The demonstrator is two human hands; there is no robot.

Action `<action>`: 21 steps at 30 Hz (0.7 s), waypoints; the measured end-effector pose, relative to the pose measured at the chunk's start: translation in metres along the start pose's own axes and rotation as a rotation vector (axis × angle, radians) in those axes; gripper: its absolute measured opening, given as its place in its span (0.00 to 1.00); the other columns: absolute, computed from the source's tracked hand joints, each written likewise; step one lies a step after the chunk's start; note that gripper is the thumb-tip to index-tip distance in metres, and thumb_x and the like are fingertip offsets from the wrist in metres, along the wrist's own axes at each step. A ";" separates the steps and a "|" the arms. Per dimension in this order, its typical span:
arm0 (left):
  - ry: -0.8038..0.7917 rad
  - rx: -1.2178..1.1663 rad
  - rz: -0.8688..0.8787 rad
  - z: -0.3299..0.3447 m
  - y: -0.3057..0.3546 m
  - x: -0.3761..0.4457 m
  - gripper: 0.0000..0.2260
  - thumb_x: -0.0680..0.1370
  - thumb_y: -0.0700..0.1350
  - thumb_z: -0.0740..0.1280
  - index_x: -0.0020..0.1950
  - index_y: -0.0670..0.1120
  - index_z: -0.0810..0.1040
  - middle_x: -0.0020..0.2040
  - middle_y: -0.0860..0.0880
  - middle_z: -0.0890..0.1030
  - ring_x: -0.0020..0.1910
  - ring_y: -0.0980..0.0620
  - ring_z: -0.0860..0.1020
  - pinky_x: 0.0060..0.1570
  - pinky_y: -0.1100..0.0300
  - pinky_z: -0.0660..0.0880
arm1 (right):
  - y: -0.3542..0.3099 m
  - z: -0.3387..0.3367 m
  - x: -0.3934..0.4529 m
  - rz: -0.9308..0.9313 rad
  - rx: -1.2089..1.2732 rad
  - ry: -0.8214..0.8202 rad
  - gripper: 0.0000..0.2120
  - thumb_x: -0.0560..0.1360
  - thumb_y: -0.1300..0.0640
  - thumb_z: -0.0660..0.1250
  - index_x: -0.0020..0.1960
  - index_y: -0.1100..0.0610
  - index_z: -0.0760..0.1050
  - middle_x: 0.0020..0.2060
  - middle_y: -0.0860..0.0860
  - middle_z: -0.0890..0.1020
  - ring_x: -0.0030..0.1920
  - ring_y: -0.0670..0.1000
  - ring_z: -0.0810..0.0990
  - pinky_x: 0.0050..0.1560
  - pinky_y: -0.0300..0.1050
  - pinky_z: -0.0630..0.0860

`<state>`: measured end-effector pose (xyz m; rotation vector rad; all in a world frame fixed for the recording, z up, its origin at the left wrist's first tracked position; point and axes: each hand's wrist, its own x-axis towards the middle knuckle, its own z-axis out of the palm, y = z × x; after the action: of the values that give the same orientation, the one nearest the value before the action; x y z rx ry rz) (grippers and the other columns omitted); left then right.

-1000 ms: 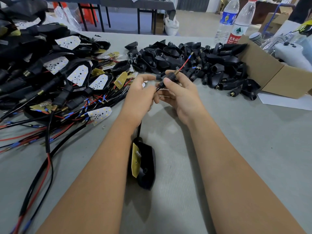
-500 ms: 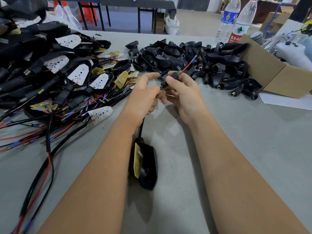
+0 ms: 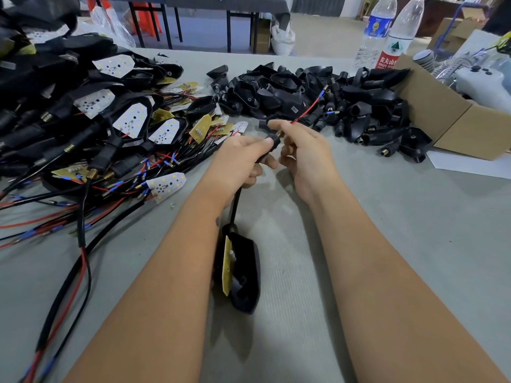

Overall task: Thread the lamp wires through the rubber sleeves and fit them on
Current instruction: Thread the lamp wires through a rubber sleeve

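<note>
My left hand (image 3: 239, 157) grips a black rubber sleeve (image 3: 269, 142) with a brass threaded tip. Out of that tip run red and blue lamp wires (image 3: 309, 107), and my right hand (image 3: 304, 147) pinches them just beyond the tip. A black cable (image 3: 235, 208) drops from my left hand to a black lamp housing (image 3: 243, 275) with a yellow circuit board, which lies on the table between my forearms. A heap of loose black rubber sleeves (image 3: 318, 95) lies behind my hands.
A big pile of wired lamps with white LED boards (image 3: 91, 120) covers the table's left side, its cables trailing toward me. A cardboard box (image 3: 448, 120) stands at the right, two water bottles (image 3: 387, 37) behind it. Grey cloth covers the table (image 3: 414, 244).
My hands have drawn apart a little: the right hand has slid along the wires away from the brass tip, so more wire shows. The housing has slid slightly nearer to me.
</note>
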<state>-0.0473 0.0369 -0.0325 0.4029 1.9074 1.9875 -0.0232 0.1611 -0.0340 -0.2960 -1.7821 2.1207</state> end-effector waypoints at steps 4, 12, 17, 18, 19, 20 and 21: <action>-0.081 0.000 -0.058 0.000 0.003 -0.003 0.09 0.82 0.44 0.63 0.49 0.41 0.80 0.35 0.46 0.84 0.29 0.55 0.78 0.27 0.67 0.73 | -0.002 -0.007 0.001 0.025 0.209 0.078 0.14 0.83 0.57 0.60 0.43 0.59 0.78 0.26 0.48 0.68 0.26 0.45 0.64 0.27 0.36 0.64; -0.140 0.045 -0.063 -0.010 0.004 -0.005 0.12 0.82 0.45 0.60 0.49 0.40 0.80 0.34 0.46 0.83 0.31 0.54 0.80 0.31 0.64 0.76 | -0.002 -0.005 0.003 -0.012 0.517 0.187 0.13 0.84 0.59 0.55 0.44 0.61 0.73 0.30 0.53 0.78 0.30 0.48 0.78 0.37 0.40 0.80; -0.128 -0.107 -0.140 -0.015 0.009 -0.008 0.14 0.83 0.44 0.58 0.46 0.37 0.78 0.32 0.45 0.82 0.28 0.53 0.79 0.29 0.64 0.76 | -0.003 -0.012 0.011 -0.078 0.682 0.297 0.12 0.85 0.59 0.53 0.47 0.61 0.72 0.40 0.58 0.80 0.41 0.53 0.82 0.53 0.47 0.81; -0.131 -0.130 -0.161 -0.015 0.009 -0.009 0.14 0.83 0.44 0.58 0.46 0.38 0.78 0.31 0.45 0.81 0.28 0.52 0.79 0.28 0.64 0.76 | -0.002 -0.014 0.012 -0.087 0.691 0.312 0.13 0.85 0.59 0.53 0.47 0.60 0.72 0.41 0.58 0.80 0.42 0.53 0.82 0.53 0.46 0.81; -0.137 -0.134 -0.177 -0.014 0.010 -0.009 0.14 0.83 0.45 0.57 0.46 0.38 0.77 0.31 0.45 0.81 0.28 0.51 0.79 0.28 0.64 0.76 | -0.003 -0.014 0.013 -0.093 0.690 0.314 0.13 0.85 0.59 0.53 0.47 0.60 0.73 0.41 0.58 0.81 0.43 0.53 0.82 0.52 0.45 0.81; -0.138 -0.125 -0.186 -0.014 0.010 -0.010 0.14 0.83 0.45 0.58 0.46 0.38 0.77 0.31 0.45 0.81 0.28 0.51 0.79 0.28 0.64 0.76 | -0.002 -0.014 0.014 -0.092 0.686 0.313 0.12 0.85 0.58 0.53 0.48 0.59 0.73 0.42 0.57 0.81 0.44 0.52 0.82 0.51 0.44 0.81; -0.129 -0.109 -0.193 -0.014 0.010 -0.009 0.13 0.83 0.46 0.58 0.47 0.39 0.77 0.31 0.45 0.80 0.28 0.50 0.79 0.28 0.63 0.76 | -0.002 -0.013 0.014 -0.080 0.684 0.308 0.11 0.84 0.58 0.54 0.49 0.58 0.73 0.42 0.57 0.80 0.44 0.52 0.82 0.51 0.43 0.81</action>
<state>-0.0459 0.0201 -0.0230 0.2971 1.6836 1.8819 -0.0308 0.1789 -0.0338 -0.3313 -0.8200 2.3201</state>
